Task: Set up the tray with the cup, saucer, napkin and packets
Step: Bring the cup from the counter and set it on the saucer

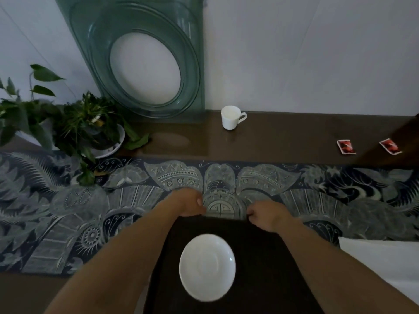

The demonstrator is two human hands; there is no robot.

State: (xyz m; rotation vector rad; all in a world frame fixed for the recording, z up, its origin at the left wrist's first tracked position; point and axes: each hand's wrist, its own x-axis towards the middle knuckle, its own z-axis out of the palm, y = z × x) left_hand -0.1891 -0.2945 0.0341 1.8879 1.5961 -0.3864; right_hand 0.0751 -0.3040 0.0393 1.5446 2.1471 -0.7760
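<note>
Both hands grip the far edge of the dark tray (pixel 260 264): the left hand (pixel 189 202) and right hand (pixel 267 215) are each curled closed over the rim, a gap between them. The white saucer (pixel 207 267) lies on the tray. The cup (pixel 231 117) stands by the wall, well apart; two red packets (pixel 346 146) lie far right; open patterned cloth (pixel 68 211) lies ahead

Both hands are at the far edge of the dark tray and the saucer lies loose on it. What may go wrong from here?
1. If the left hand and right hand push or tilt the tray, the saucer may slide, since nothing seems to hold it.
2. The cup stands far back near the wall; a reach for it crosses the patterned runner, which a forearm might drag.
</note>
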